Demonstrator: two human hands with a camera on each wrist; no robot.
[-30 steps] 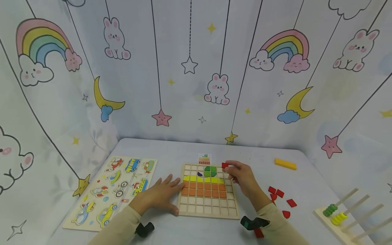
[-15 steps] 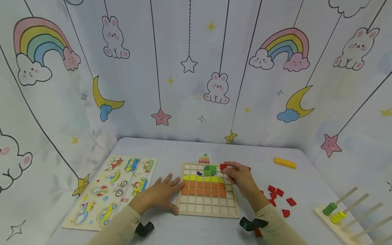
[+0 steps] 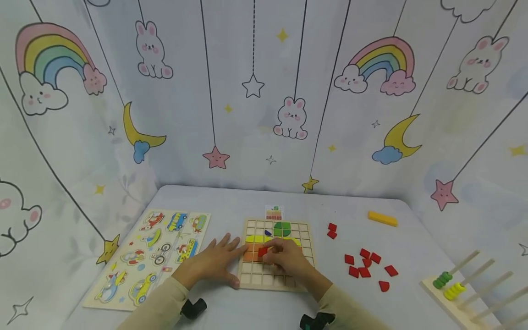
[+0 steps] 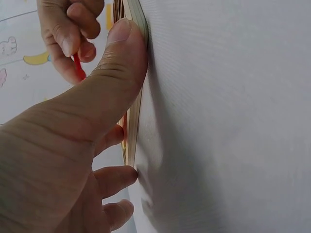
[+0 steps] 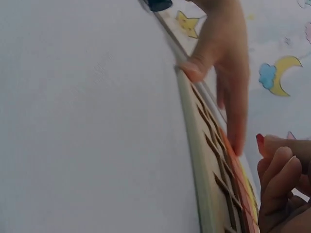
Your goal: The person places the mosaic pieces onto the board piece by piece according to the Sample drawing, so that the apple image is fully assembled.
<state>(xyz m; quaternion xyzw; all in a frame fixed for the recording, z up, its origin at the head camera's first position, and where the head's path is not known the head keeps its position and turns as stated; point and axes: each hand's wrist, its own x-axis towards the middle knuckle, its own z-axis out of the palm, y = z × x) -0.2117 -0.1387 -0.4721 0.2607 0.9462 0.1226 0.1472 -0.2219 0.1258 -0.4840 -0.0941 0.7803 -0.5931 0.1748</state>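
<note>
between the thumb and finger of the right grip [image 3: 288, 259] is a red tile [image 3: 262, 251], pinched and raised over the board [image 3: 247, 278]; both wrist views show it clear of the wood. under and just beside that grip, orange pieces [image 3: 252, 255] sit in the grid, partly hidden by the hand. beyond it come yellow pieces [image 3: 254, 239], then a small blue piece [image 3: 268, 233] and, just to its right, a green disc [image 3: 282, 228]. farther out from the right grip, past the board's far edge, a card [image 3: 274, 212] lies on the bench [image 3: 231, 305]

the left grip [image 3: 211, 263] holds nothing: its fingers are spread, fingertips at the board's left edge, thumb on the near left corner. to the left of this grip is a puzzle [image 3: 170, 233] of vehicles

to the right of the right grip, well apart from it, are loose red pieces [image 3: 365, 272], two of them set farther off than the main cluster. beyond these is a yellow bar [image 3: 382, 218], and farthest right a bead rack [image 3: 437, 290]
</note>
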